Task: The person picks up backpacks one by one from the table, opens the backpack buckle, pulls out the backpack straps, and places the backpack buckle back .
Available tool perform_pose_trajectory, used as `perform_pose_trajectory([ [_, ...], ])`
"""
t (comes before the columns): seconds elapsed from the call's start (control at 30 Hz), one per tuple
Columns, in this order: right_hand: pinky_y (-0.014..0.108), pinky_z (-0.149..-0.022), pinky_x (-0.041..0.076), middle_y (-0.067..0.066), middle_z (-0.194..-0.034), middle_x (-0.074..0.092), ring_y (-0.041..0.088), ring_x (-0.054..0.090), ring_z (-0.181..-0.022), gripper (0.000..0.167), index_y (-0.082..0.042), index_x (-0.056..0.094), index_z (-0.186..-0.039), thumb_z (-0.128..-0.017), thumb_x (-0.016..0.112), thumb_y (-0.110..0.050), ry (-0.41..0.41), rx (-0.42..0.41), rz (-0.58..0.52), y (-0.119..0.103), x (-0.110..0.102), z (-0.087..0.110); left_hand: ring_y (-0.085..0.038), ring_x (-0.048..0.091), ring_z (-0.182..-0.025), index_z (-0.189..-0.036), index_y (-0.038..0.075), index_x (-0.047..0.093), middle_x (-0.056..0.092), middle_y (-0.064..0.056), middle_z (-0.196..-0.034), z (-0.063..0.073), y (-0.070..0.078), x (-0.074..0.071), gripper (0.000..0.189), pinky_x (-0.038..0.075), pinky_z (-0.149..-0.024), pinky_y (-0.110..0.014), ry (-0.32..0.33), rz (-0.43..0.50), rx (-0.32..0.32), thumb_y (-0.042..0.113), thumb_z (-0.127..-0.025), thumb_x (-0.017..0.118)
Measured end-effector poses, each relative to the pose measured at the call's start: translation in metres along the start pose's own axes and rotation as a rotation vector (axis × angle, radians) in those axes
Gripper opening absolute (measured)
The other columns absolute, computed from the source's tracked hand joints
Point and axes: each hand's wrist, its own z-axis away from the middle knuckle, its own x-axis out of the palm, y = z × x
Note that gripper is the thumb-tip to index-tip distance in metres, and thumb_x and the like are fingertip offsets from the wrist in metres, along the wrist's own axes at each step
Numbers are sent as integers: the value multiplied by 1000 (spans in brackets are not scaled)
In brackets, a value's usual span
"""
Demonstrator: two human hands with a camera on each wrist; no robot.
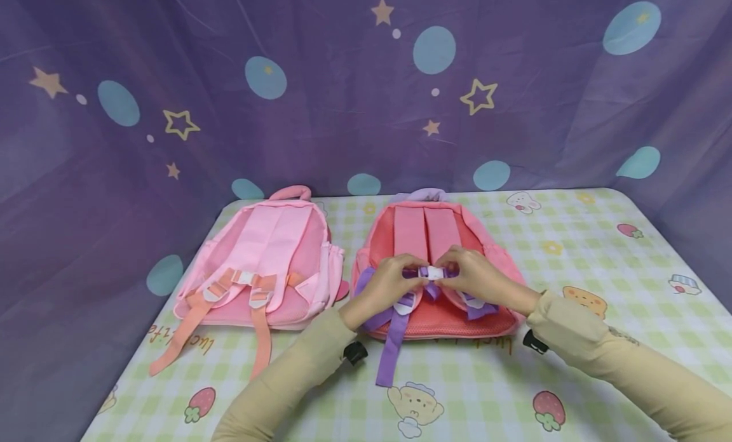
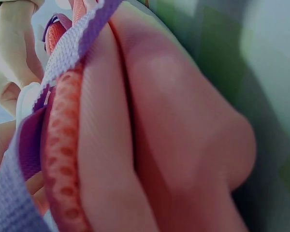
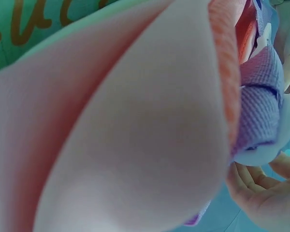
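A coral-pink backpack lies on the table with its shoulder-strap side up. Across its middle, both hands hold a white plastic buckle on purple webbing. My left hand pinches the buckle's left end, and my right hand pinches its right end. The two halves look joined, though fingertips cover part of them. A loose purple strap hangs over the backpack's lower edge toward me. In both wrist views the backpack's padded side fills much of the picture, with purple webbing beside the fingers.
To the left lies a light-pink backpack with orange straps and a white buckle at its middle. A green-and-white checked cloth with cartoon prints covers the table. A purple curtain hangs behind and at the sides.
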Motion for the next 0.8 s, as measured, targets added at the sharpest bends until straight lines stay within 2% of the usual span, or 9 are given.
perform_pose_trajectory([
  [0.27,27,-67,47,2,-84,58,13,54,-75,21,-2,64,-89,-73,72,-13,0,-45,0,0,0,-2,-17,59,-93,-104,0,63,63,-9,-99,1,-1,-3,28,48,-78,-26,-41,-42,-7,11,-79,66],
  [0.5,32,-73,48,3,-85,59,17,57,-80,16,-2,63,-86,-74,70,-9,-9,-119,25,0,-1,-3,-13,58,-86,-105,2,63,63,-7,-98,2,1,-4,28,47,-72,-21,-79,-93,-28,12,-80,65],
  [0.8,32,-73,48,1,-85,57,15,56,-79,10,-3,64,-85,-75,68,-5,-5,-139,72,4,-3,-1,-15,59,-89,-103,1,64,64,-7,-96,4,-2,-4,27,47,-76,-26,-16,-66,8,10,-78,66],
])
